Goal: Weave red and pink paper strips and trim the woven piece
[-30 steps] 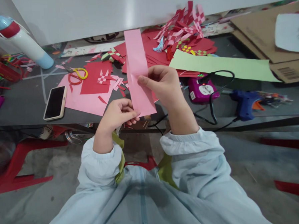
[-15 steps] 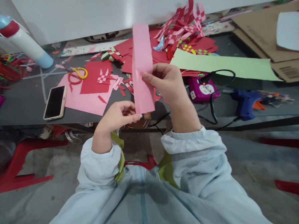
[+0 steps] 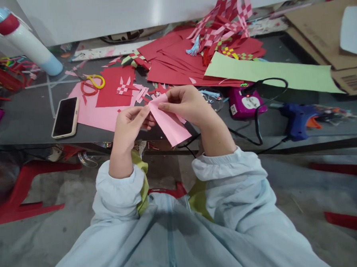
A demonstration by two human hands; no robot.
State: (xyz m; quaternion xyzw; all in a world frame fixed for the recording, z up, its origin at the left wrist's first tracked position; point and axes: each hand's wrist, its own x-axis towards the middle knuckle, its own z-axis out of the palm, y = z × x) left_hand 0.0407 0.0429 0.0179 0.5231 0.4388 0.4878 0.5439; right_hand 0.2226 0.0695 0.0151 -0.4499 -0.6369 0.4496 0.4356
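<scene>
A folded strip of pink paper (image 3: 172,128) is held above the table's front edge, slanting down to the right. My left hand (image 3: 129,126) pinches its upper left corner between thumb and fingers. At the top edge, my right hand (image 3: 189,105) grips the same paper, thumb in front. Behind my hands lie small red and pink paper scraps (image 3: 140,95). Left of them is a red paper sheet (image 3: 107,89) with a woven pink-and-red piece (image 3: 124,87) on it, over a larger pink sheet (image 3: 98,121).
Yellow-and-red-handled scissors (image 3: 93,83), a phone (image 3: 65,117) and a bottle (image 3: 27,43) stand or lie leftward. Red sheets (image 3: 174,58) and woven strips (image 3: 220,21) pile behind. Rightward are a green sheet (image 3: 268,73), a purple box with cables (image 3: 245,104), a blue glue gun (image 3: 297,117) and cardboard (image 3: 313,34).
The pink strip, upright before, has been turned so that it hangs down. My left hand has risen from near its lower end and now pinches the top corner beside my right hand.
</scene>
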